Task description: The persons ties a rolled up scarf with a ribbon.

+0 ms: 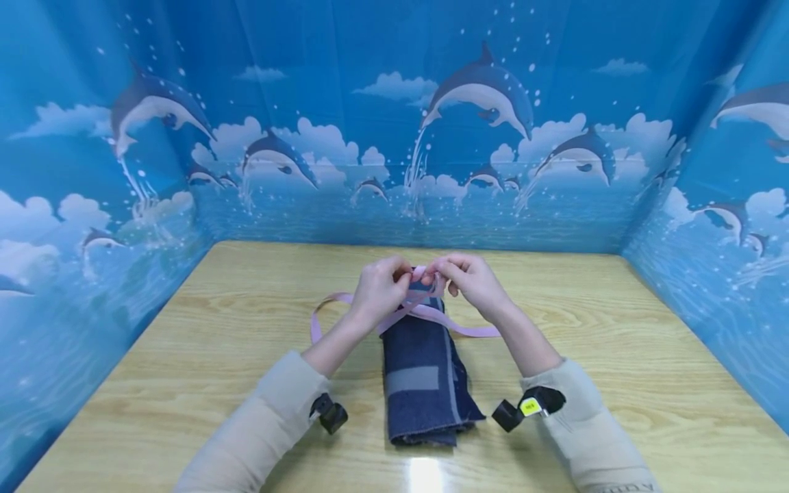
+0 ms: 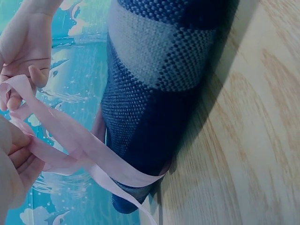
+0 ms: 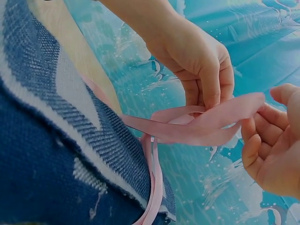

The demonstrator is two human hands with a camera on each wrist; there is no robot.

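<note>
A navy and grey cloth (image 1: 416, 390), rolled into a long bundle, lies on the table with its far end toward the back. A pink ribbon (image 1: 431, 313) passes around that far end, where its strands cross. Above the crossing, my left hand (image 1: 379, 291) pinches the ribbon between thumb and fingers. My right hand (image 1: 471, 281) holds a raised loop of it close by, fingertips bent at the loop's end. Seen from the right wrist, the ribbon (image 3: 220, 119) stretches between the left hand (image 3: 197, 61) and the right hand (image 3: 276, 150).
One ribbon tail curves out over the wooden table (image 1: 246, 356) to the left, another to the right. Behind and at both sides hangs a blue curtain (image 1: 345, 89) printed with dolphins. Small black cameras are strapped on both sleeves.
</note>
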